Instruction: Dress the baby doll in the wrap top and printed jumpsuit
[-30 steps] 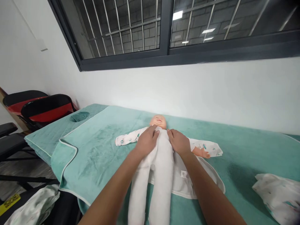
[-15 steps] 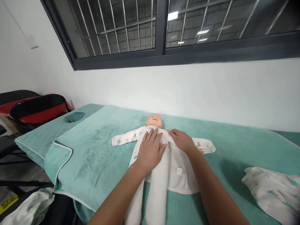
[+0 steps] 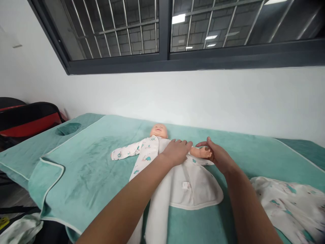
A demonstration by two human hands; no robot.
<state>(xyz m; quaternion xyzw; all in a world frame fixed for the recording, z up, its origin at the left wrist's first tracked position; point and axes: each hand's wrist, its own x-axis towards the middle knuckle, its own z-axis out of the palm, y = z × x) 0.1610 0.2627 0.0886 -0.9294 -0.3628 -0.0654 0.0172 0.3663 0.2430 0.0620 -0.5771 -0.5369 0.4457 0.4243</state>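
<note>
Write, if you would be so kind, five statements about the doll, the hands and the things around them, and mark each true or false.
1. The left hand is over the upper body of the doll. True.
2. The doll lies face down. False: it faces up.
3. The right hand is at the doll's bare forearm. True.
4. The doll lies on something red. False: the cover is blue-green.
5. A printed cloth lies at the right. True.

Black-and-red chairs (image 3: 33,126) stand lower left of a dark-framed window (image 3: 164,34).
</note>
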